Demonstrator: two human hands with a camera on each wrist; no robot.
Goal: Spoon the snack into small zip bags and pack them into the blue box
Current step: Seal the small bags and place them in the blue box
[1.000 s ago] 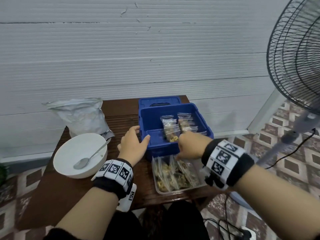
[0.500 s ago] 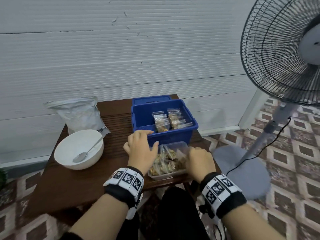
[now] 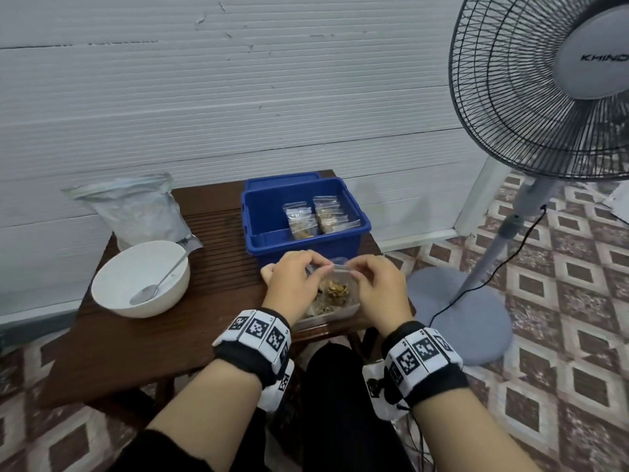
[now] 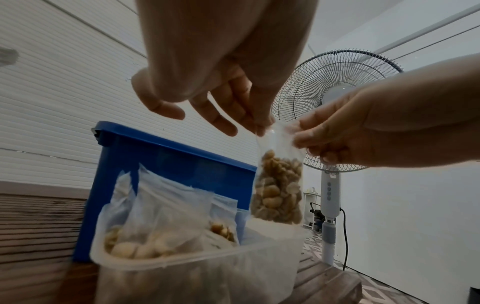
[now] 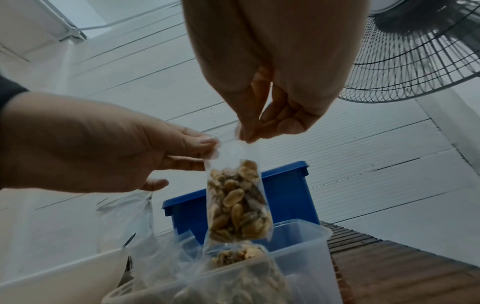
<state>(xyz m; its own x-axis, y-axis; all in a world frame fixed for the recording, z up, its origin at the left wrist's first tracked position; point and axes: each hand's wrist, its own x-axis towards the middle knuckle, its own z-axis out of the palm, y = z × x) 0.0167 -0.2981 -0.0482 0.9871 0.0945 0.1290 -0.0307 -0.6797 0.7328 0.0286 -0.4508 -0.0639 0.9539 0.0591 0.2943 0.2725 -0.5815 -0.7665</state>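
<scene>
A small clear zip bag (image 3: pixel 335 286) (image 4: pixel 279 189) (image 5: pixel 237 202) full of nuts hangs upright above the clear tub (image 3: pixel 340 313) (image 4: pixel 197 265) (image 5: pixel 306 246). My left hand (image 3: pixel 294 287) (image 4: pixel 233 115) (image 5: pixel 109 148) pinches its top left corner. The top right corner is pinched by my right hand (image 3: pixel 376 287) (image 4: pixel 335 135) (image 5: pixel 262 125). Several more filled bags lie in the tub. Just behind stands the open blue box (image 3: pixel 303 240) (image 4: pixel 161 164) (image 5: pixel 283 197), with several filled bags upright in its right half.
A white bowl (image 3: pixel 112 298) with a spoon (image 3: pixel 158 284) sits at the table's left, a large silver pouch (image 3: pixel 136 209) behind it. The standing fan (image 3: pixel 541 97) is close on the right, its base (image 3: pixel 459 318) and cord on the floor.
My right hand came back from the blue box to the tub and my left hand left the box rim. Both lifted one filled bag out of the tub by its top.
</scene>
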